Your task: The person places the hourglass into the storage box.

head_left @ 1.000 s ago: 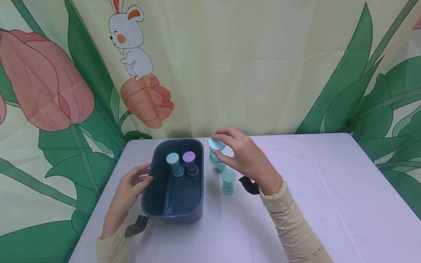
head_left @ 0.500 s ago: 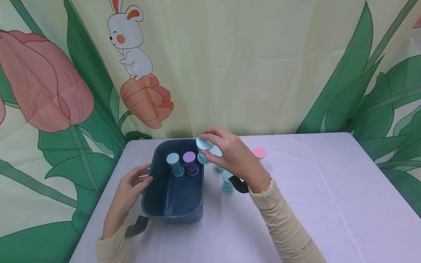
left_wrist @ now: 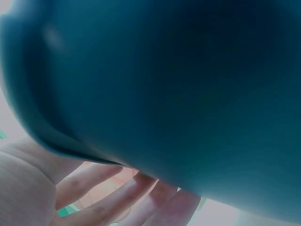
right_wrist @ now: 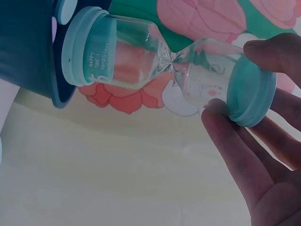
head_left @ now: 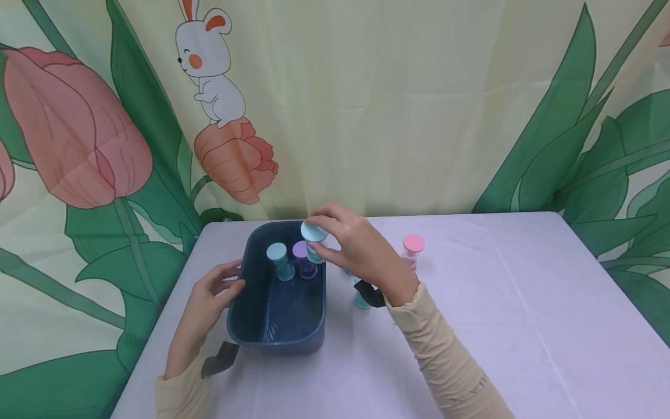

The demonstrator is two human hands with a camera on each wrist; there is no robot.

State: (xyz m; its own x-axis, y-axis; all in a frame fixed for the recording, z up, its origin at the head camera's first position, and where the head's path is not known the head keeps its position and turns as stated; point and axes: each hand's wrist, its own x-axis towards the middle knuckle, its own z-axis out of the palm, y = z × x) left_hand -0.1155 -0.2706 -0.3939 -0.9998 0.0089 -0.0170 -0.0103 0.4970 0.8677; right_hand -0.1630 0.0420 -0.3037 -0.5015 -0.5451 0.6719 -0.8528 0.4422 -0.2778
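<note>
My right hand [head_left: 345, 244] pinches the top cap of a light blue sand timer [head_left: 314, 240] and holds it over the far right rim of a dark blue tub [head_left: 314, 314]. The right wrist view shows that sand timer [right_wrist: 164, 61] close up, fingertips [right_wrist: 225, 127] round its cap. In the tub stand a light blue timer [head_left: 279, 261] and a purple timer [head_left: 302, 259]. My left hand [head_left: 209, 297] rests with relaxed fingers against the tub's left wall [left_wrist: 164, 84]. A teal timer [head_left: 361, 298] stands partly hidden behind my right wrist.
A pink timer [head_left: 412, 250] stands on the lilac table [head_left: 497, 326] to the right of my hand. A flower and rabbit curtain [head_left: 366, 105] hangs right behind the table. Black wrist straps [head_left: 220, 359] sit at both wrists.
My right hand has carried the light blue timer leftward from beside the tub to above its far right rim, uncovering the pink timer. The left hand has stayed put.
</note>
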